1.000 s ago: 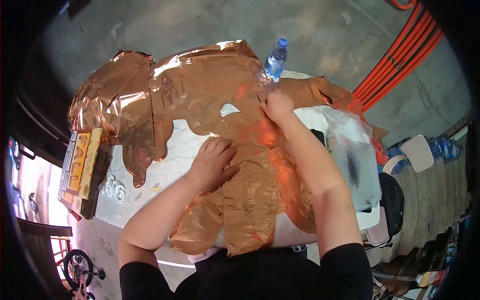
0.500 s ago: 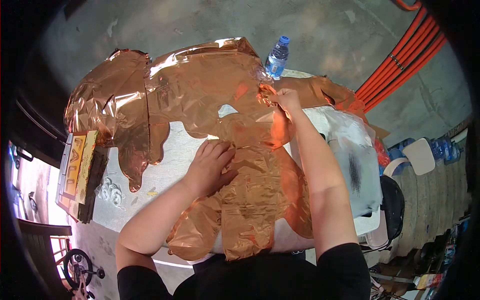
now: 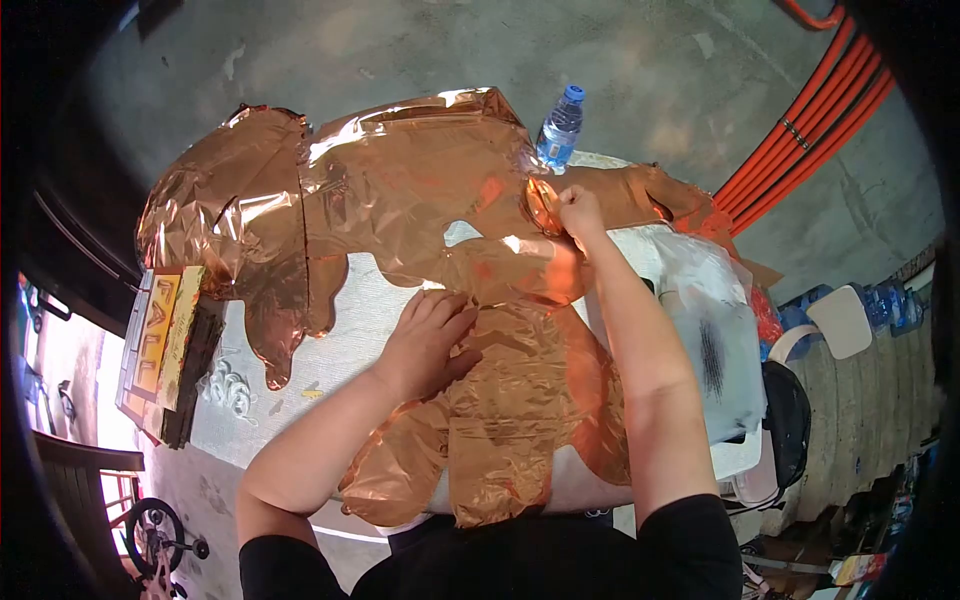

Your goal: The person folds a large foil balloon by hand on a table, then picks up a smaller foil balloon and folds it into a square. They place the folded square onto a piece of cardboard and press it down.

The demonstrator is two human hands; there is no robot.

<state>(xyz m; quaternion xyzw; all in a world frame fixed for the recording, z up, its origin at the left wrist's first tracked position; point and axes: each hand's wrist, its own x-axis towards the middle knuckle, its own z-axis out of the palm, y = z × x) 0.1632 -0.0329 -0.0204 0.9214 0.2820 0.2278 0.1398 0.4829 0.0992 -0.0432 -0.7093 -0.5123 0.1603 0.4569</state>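
Observation:
A large, flat copper-coloured foil balloon (image 3: 400,200) with several lobes spreads across the white table (image 3: 360,330) and over its edges. My left hand (image 3: 429,342) lies on the foil near the middle, its fingers stretched out and partly pressed on the sheet. Farther off to the right, my right hand (image 3: 578,212) pinches a raised fold of the foil between thumb and fingers. Beside that fold the material is crumpled and shines orange. A water bottle (image 3: 561,128) with a blue cap stands just beyond my right hand.
Printed cardboard boxes (image 3: 160,345) stand at the left edge, with coiled white string (image 3: 228,390) beside them. Clear plastic bags (image 3: 705,330) lie on the right. Orange pipes (image 3: 800,125) run along the floor, and a black bag (image 3: 788,420) hangs near a chair.
My right hand has moved slightly nearer to me, and the fold beside it has opened into a longer, upright shape. My left hand stays on the foil. The view has shifted a little.

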